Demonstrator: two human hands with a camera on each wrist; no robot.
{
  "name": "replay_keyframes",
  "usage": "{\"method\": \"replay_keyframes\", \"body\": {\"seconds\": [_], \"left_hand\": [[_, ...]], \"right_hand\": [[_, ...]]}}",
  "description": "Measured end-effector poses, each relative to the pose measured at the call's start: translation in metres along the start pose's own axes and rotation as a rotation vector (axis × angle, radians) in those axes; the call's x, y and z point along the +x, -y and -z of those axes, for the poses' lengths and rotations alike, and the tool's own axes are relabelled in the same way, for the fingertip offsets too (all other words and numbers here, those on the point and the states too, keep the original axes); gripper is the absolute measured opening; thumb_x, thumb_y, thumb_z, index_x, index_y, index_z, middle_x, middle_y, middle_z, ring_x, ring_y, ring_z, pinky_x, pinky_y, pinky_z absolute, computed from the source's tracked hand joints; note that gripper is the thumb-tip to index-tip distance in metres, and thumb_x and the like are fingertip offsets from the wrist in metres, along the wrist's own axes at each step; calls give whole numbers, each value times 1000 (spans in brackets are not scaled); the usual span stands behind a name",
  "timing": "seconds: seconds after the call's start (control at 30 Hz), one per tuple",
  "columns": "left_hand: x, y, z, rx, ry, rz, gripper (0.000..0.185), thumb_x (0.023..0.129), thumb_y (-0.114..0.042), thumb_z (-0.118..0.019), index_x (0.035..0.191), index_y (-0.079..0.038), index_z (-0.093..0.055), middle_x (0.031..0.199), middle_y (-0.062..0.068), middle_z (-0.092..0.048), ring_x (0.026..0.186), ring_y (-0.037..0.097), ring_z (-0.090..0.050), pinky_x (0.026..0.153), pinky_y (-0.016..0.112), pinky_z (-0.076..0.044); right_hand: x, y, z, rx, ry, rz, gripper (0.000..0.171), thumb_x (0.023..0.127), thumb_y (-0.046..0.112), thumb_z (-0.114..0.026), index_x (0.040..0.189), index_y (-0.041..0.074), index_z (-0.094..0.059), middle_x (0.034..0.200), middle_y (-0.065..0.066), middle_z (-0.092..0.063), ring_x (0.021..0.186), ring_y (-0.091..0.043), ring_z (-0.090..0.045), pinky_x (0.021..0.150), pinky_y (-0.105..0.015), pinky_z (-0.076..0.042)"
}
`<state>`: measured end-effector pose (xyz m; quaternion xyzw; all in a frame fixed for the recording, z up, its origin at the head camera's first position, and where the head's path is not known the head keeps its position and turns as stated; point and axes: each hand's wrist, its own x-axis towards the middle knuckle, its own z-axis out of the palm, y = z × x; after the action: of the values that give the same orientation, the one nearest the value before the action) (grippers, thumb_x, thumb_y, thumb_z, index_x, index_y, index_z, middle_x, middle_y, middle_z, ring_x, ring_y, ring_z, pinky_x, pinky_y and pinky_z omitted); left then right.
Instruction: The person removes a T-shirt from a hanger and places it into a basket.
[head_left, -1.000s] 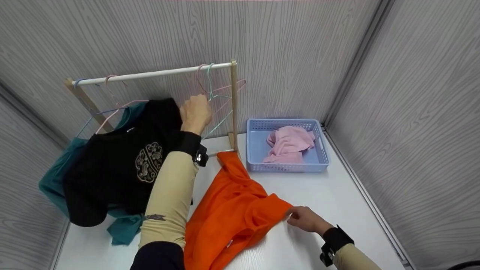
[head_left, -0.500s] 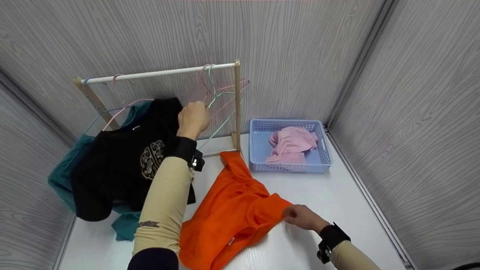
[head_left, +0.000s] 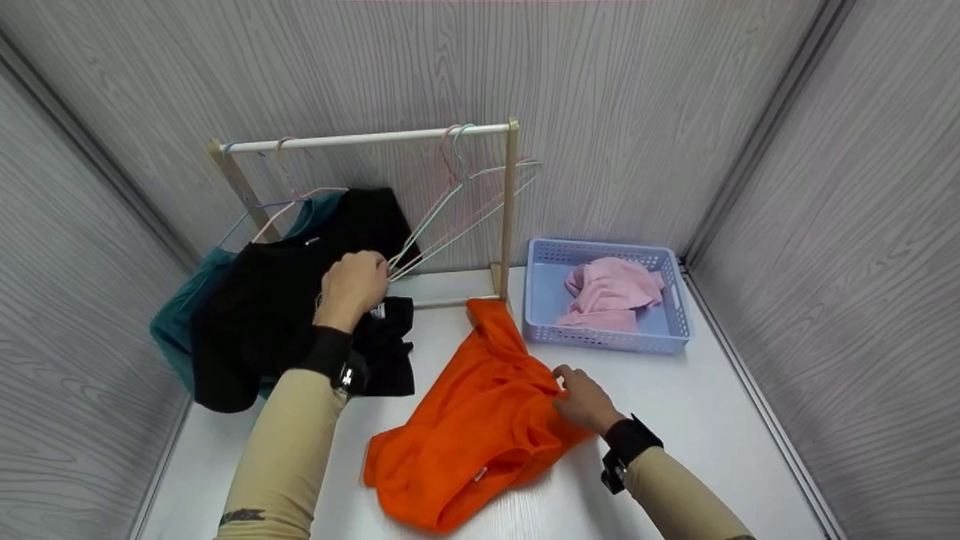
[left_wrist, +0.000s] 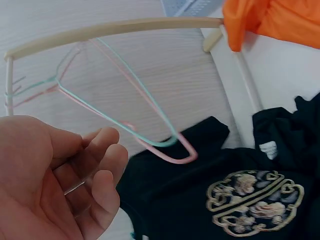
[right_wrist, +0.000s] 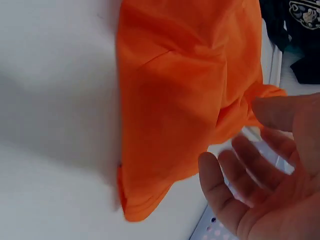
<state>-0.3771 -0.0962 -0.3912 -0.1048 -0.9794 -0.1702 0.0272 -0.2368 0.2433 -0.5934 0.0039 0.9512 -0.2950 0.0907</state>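
Observation:
In the head view my left hand is beside the lower ends of a mint hanger and a pink hanger, both on the rack bar. The left wrist view shows its fingers loosely curved, apart from both hangers. Behind that hand hangs a black T-shirt with an embroidered emblem. An orange shirt lies crumpled on the table, a white label at its neckline. Over its right edge, my right hand has its fingers spread, gripping no cloth in the right wrist view.
A small garment rack with wooden posts stands at the back left. A teal garment hangs behind the black shirt. Black cloth is low beside it. To the right, a blue basket contains a pink garment. Grey panels enclose the table.
My left hand has come down and toward me, and the hangers have swung out. My right hand has let go of the orange cloth's edge and moved slightly left and up. The view has shifted.

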Motion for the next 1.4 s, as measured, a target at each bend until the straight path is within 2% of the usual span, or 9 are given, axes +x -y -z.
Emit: {"method": "replay_keyframes", "body": {"seconds": [0.2,0.47,0.6,0.73,0.93,1.03,1.17,1.3,1.4], "left_hand": [[-33,17,-38,-33,26,-13,29,100,-23,-46,95,-9,-70,99,15,-70,89,36,-66,74,51,-51],[-80,22,-105,-63,142,-29,20,96,-20,-54,91,-13,-72,92,10,-72,77,28,-67,65,44,-53],[-94,22,-123,-60,179,-36,18,96,-21,-56,88,-15,-71,90,8,-72,78,29,-67,66,44,-53],[-98,23,-128,-62,184,-45,19,96,-21,-56,84,-16,-70,87,7,-72,78,29,-67,66,44,-53],[-97,25,-127,-64,173,-42,21,96,-21,-55,82,-16,-70,84,7,-71,76,28,-67,64,44,-52],[-96,26,-126,-67,164,-42,20,96,-21,-55,86,-14,-71,85,7,-71,75,28,-67,64,44,-52],[-95,27,-125,-66,162,-23,20,96,-21,-55,90,-14,-73,84,5,-71,74,26,-66,65,44,-53],[-96,27,-122,-71,166,-12,20,97,-21,-55,93,-13,-73,82,3,-71,72,22,-64,65,41,-53],[-97,26,-121,-75,165,-17,20,97,-21,-55,94,-13,-73,83,3,-71,72,22,-65,64,41,-53]], "right_hand": [[9,33,-28,-41,55,-171,74,88,50,-65,150,22,-35,149,-25,-30,123,-49,-46,97,-63,-44],[5,67,-79,-103,192,-226,99,73,77,-63,153,30,-28,162,-25,3,142,-60,-8,91,-70,-44],[1,73,-106,-246,254,-269,106,62,84,-65,150,34,-34,164,-18,3,146,-54,-8,88,-79,-37],[-3,71,-122,-425,227,-242,107,58,85,-66,147,32,-38,163,-14,-12,145,-50,-20,86,-78,-39],[-5,61,-119,-466,98,-90,70,71,65,-74,118,14,-66,136,-12,-44,117,-41,-47,73,-58,-54],[-3,52,-112,-394,41,-5,39,78,40,-77,99,8,-70,119,-12,-50,100,-36,-51,70,-49,-55],[0,40,-104,-265,47,71,14,80,12,-73,92,8,-66,99,-9,-57,83,-28,-53,72,-41,-52],[1,31,-97,-165,142,71,42,80,-3,-69,117,11,-52,80,-4,-51,68,-21,-46,65,-34,-42],[-1,26,-89,-138,222,51,64,80,-5,-66,136,14,-41,88,-6,-57,75,-24,-53,72,-37,-47]]}}
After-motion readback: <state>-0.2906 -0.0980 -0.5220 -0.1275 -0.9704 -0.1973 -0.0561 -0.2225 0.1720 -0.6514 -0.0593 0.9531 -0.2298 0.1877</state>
